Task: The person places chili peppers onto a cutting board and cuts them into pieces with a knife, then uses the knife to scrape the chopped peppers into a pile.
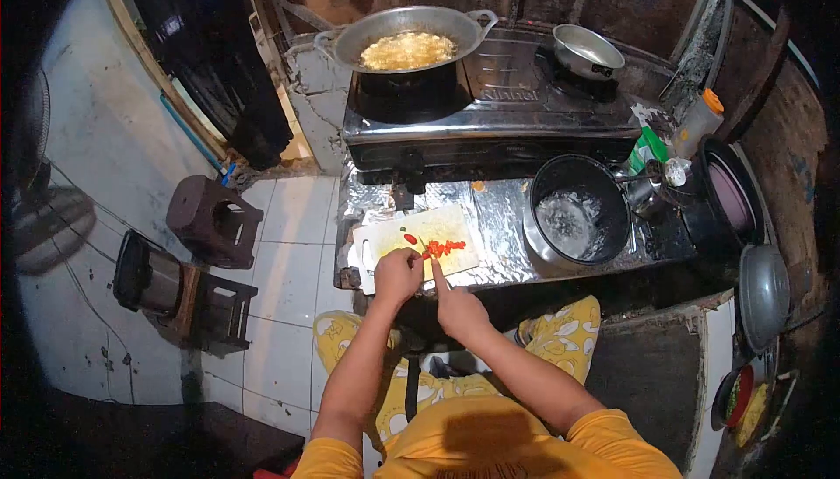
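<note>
A white cutting board [378, 238] lies on the foil-covered counter in front of me. Cut red chili pieces [451, 246] are gathered on its right half, and one longer red piece [410, 239] lies apart near the top. My right hand [462, 314] is closed around a knife [438, 274], its blade pointing away from me over the board beside the chili. At the board's left part, my left hand [400, 274] is closed, fingertips pinching red chili close to the blade; its fingers largely cover what they hold.
Beyond the board stands a gas stove [516, 116] carrying a wok [339, 42] of bubbling oil and a small pan [588, 46]. A deep pot [573, 250] sits right of the board. An orange-capped bottle [700, 120] is farther right. Plastic stools [210, 216] stand left on the tiles.
</note>
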`<state>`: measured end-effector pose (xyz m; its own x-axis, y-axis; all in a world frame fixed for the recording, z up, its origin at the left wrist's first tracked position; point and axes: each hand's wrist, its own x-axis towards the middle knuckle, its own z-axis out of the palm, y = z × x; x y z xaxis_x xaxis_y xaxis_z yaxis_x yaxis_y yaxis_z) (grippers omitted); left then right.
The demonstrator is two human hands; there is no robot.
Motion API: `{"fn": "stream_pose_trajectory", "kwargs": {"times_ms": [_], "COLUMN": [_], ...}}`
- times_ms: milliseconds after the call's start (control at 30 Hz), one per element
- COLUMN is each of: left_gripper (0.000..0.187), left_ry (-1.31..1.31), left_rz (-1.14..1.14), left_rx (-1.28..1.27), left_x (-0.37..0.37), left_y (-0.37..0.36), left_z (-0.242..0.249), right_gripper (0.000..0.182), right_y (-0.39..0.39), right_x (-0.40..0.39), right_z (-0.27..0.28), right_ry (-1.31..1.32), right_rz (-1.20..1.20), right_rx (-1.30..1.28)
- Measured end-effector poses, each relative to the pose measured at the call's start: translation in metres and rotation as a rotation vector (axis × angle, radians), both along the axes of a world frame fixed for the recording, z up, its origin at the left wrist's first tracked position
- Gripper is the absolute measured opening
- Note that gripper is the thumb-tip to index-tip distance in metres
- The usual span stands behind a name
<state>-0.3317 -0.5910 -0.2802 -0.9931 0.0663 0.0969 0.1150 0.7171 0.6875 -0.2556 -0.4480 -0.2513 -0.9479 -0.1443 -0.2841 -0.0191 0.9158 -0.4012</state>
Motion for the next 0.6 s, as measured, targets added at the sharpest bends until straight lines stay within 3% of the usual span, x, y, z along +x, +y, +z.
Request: {"fn": "stream_pose_trajectory", "kwargs": {"times_ms": [233,333,600], "left_gripper": [0.016,0.015,0.016], "left_ry": [0.077,0.083,0.036], "left_rz": [-0.073,-0.099,-0.103], "left_rx": [-0.011,-0.044,-0.113], "left_x": [-0.005,-0.004,-0.005], "left_y": [-0.006,-0.006,-0.002], "left_z": [0.001,0.007,0.011], "right_gripper": [0.086,0.079,0.086], "right_y": [0.010,0.012,0.005], "right_x": [-0.014,-0.024,-0.014], "right_z": [0.016,0.045,0.023], "right_ry": [-0.120,-0.145,-0.086], "right_rz": [0.000,0.046,0.055], "right_rx": [-0.117,0.004,-0.044]}}
